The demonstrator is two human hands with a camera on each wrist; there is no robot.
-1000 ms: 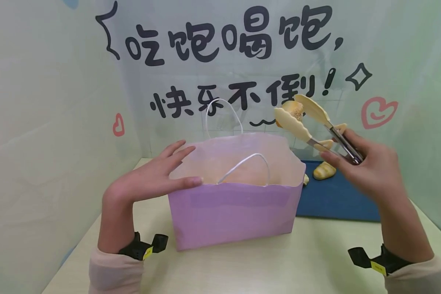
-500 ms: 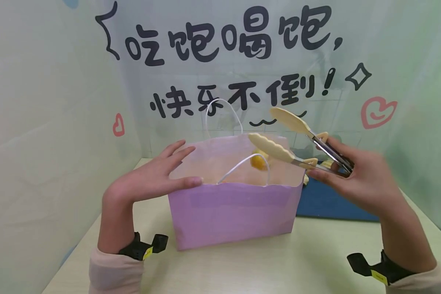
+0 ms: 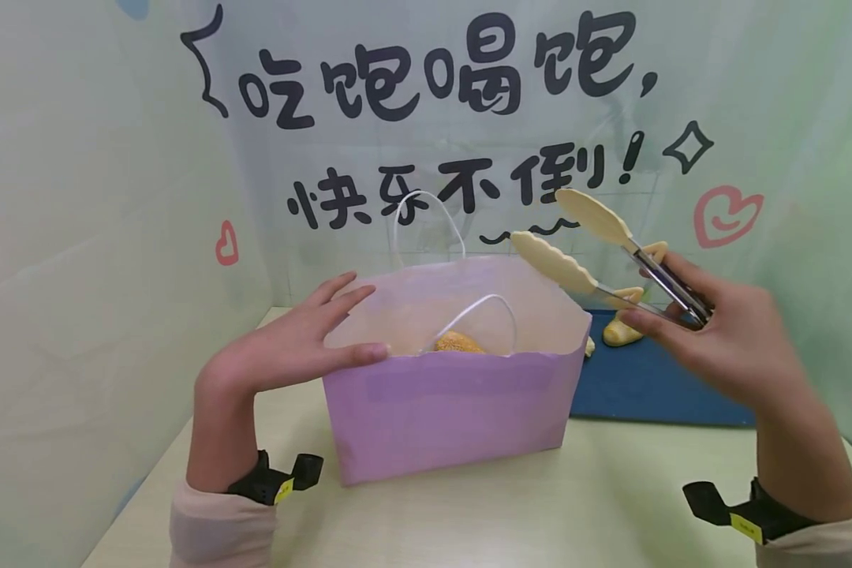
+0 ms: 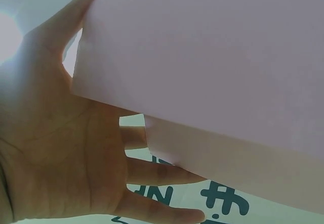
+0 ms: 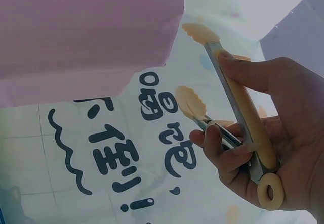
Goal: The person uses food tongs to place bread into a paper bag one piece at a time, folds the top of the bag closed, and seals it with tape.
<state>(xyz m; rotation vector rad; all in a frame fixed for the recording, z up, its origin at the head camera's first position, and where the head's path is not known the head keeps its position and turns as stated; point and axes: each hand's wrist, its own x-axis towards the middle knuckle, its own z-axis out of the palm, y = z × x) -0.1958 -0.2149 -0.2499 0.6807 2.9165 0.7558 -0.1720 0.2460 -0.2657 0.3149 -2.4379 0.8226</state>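
Note:
A purple paper bag (image 3: 454,410) with white cord handles stands open on the table; a golden bun (image 3: 457,343) lies inside it. My left hand (image 3: 291,343) rests on the bag's left rim with straight fingers, thumb along the front edge; the left wrist view shows its palm (image 4: 61,148) against the bag wall (image 4: 228,72). My right hand (image 3: 710,339) grips cream-tipped metal tongs (image 3: 596,252) above the bag's right corner. The tongs (image 5: 228,107) are spread apart and hold nothing.
A blue mat (image 3: 653,383) lies behind the bag at the right with a yellow bread roll (image 3: 621,331) on it. A printed backdrop with black characters closes the back and sides. The pale table (image 3: 539,513) runs to the front.
The tongs let go of the bun, which dropped into the bag and now lies there. My right hand then lifted the empty tongs up and to the right. The left hand stayed put.

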